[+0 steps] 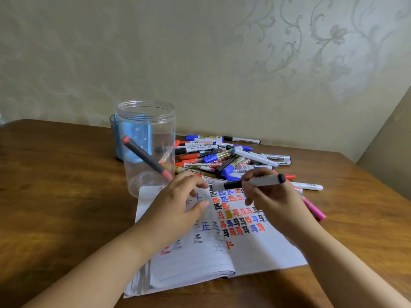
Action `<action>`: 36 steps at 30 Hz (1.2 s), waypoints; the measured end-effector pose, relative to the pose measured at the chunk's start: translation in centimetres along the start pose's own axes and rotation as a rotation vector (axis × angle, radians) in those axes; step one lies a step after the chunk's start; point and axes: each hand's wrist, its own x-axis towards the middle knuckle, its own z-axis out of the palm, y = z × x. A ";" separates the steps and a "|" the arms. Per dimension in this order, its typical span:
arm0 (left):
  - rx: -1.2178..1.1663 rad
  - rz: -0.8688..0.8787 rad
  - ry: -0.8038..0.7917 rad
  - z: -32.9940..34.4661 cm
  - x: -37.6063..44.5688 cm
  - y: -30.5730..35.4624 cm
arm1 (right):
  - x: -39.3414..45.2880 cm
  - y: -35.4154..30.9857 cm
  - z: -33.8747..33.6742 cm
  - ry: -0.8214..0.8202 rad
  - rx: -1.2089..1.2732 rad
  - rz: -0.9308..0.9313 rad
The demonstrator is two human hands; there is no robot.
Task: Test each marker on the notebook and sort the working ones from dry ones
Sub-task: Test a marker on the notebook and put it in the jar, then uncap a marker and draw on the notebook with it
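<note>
My left hand (178, 203) lies loosely open on the notebook (213, 252). My right hand (266, 196) grips a marker (251, 182) over the page – long axis nearly level, tip pointing left. Beyond, the jar (146, 138) holds one red-capped marker (145, 157), leaning. A marker pile (224, 158) lies farther back.

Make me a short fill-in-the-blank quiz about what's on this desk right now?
1. The right hand grips a black-tipped ____.
2. The left hand rests on the open ____.
3. One red-capped marker leans inside the clear plastic ____.
4. The pile of markers lies ____ the notebook, toward the wall.

Missing words: marker; notebook; jar; behind
</note>
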 end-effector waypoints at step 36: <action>0.078 -0.009 -0.463 0.9 -0.6 1.6 | -3.0 2.0 2.4 -0.219 -0.934 -0.536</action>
